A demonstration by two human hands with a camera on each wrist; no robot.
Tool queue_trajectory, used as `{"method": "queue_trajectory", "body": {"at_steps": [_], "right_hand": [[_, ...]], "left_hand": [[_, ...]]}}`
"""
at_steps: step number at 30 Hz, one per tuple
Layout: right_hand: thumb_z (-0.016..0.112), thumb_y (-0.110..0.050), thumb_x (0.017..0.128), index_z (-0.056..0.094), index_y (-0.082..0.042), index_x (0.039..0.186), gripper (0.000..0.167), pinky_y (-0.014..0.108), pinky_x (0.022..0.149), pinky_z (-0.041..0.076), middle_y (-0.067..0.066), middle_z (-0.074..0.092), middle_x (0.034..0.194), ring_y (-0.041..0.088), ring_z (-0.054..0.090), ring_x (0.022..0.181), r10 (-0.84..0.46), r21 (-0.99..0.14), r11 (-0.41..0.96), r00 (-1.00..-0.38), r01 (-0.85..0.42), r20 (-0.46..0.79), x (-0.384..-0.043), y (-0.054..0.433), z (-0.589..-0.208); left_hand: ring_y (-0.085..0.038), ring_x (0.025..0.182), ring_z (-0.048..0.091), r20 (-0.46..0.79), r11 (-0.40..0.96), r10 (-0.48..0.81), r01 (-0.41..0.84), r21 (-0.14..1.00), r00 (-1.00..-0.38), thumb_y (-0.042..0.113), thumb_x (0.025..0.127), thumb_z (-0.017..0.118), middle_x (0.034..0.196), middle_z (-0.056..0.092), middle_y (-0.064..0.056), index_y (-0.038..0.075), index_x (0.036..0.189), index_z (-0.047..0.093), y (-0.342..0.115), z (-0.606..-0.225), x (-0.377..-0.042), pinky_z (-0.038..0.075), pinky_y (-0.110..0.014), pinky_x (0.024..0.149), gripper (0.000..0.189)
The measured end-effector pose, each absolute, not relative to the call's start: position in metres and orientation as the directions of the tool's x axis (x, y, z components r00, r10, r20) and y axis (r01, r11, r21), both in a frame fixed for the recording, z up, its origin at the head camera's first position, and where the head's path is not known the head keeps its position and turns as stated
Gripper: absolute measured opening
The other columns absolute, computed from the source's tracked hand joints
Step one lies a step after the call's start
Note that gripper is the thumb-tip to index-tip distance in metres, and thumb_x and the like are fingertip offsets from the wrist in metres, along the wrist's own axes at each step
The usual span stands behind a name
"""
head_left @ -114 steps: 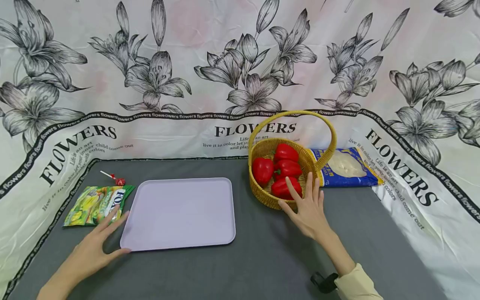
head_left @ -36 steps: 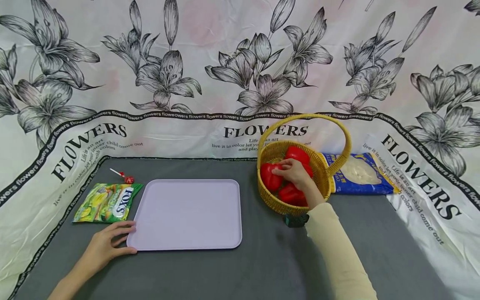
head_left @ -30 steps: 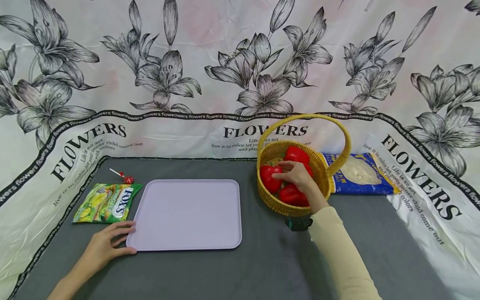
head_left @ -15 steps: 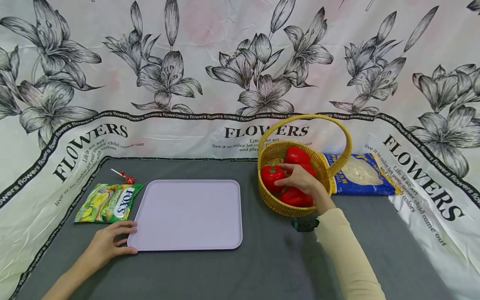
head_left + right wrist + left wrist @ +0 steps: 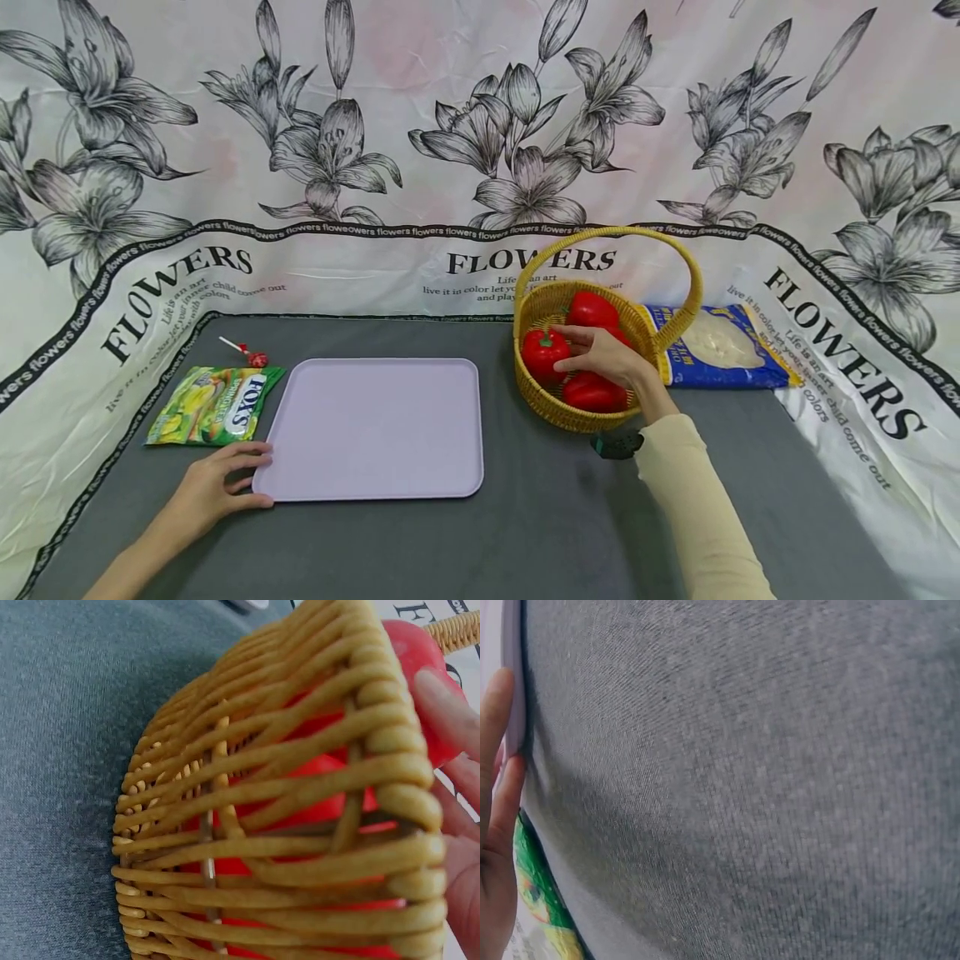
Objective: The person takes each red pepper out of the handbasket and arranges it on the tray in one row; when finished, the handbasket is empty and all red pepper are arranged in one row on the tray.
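My right hand (image 5: 611, 360) reaches into a yellow wicker basket (image 5: 555, 414) and holds a red bell pepper (image 5: 538, 360) at its left side, thumb and fingers on the pepper. Its green stem points up. Beside and behind it in the basket lie several more, including a red pepper (image 5: 594, 393) in front. The right wrist view has the thumb against a red pepper (image 5: 409, 645) just above the woven wall (image 5: 300, 780). At the left, my left hand (image 5: 206, 492) rests with its fingertips along the edge of a pale lilac tray (image 5: 375, 429), thumb at the near corner.
A green and yellow FOX'S candy bag (image 5: 213, 406) lies left of the tray, with a red lollipop (image 5: 257, 359) behind it. Right of the basket is a blue bag (image 5: 723, 346) with a see-through window. The basket's tall handle (image 5: 611, 233) arches over its opening.
My right hand has gone from open over the basket's front rim to holding the left pepper, which has turned stem up. My left hand has come to the tray's edge.
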State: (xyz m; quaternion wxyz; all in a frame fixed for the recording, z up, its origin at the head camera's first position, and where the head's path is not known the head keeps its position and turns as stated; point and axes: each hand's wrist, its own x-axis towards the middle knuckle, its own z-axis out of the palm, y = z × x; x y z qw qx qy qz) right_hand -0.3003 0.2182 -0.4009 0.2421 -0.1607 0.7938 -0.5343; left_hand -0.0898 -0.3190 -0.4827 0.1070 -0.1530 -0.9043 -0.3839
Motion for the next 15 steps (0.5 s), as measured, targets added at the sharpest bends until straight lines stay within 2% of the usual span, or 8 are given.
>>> {"method": "queue_trajectory", "body": {"at_steps": [3,5,10,15], "right_hand": [[0.073,-0.014,0.086,0.036,-0.006,0.147,0.072,0.042,0.1,0.045,0.021,0.037,0.148,0.038,0.038,0.133,-0.508,-0.921,0.389,-0.835,-0.003,-0.212,-0.3011,0.2199,-0.4016],[0.074,-0.013,0.085,0.039,-0.004,0.145,0.07,0.043,0.1,0.044,0.021,0.039,0.147,0.038,0.039,0.132,-0.499,-0.924,0.383,-0.844,-0.008,-0.2,-0.3012,0.2209,-0.4013],[0.077,-0.011,0.082,0.046,-0.001,0.14,0.067,0.046,0.104,0.039,0.021,0.045,0.142,0.037,0.041,0.131,-0.458,-0.918,0.396,-0.871,-0.022,-0.177,-0.3021,0.222,-0.4],[0.078,-0.008,0.081,0.047,-0.001,0.139,0.067,0.047,0.105,0.039,0.02,0.047,0.14,0.036,0.042,0.131,-0.402,-0.915,0.403,-0.891,0.032,-0.209,-0.3011,0.2218,-0.3982]], "left_hand": [[0.015,0.104,0.047,0.327,0.619,0.219,0.39,0.682,-0.919,0.004,0.054,0.09,0.11,0.061,-0.019,-0.003,0.093,0.071,-0.3211,-0.4822,-0.0896,0.053,-0.013,0.069,0.045],[0.014,0.104,0.049,0.349,0.599,0.241,0.421,0.681,-0.906,0.002,0.054,0.089,0.11,0.061,-0.017,0.001,0.089,0.071,-0.3226,-0.4817,-0.0902,0.053,-0.012,0.069,0.039],[0.012,0.1,0.053,0.427,0.647,0.279,0.497,0.578,-0.86,0.005,0.05,0.091,0.106,0.064,-0.01,0.017,0.074,0.071,-0.3249,-0.4814,-0.0929,0.047,-0.005,0.072,0.033],[0.006,0.09,0.06,0.426,0.686,0.276,0.487,0.54,-0.862,0.01,0.051,0.092,0.104,0.065,-0.009,0.024,0.07,0.069,-0.3246,-0.4818,-0.0915,0.043,-0.001,0.074,0.032]]}}
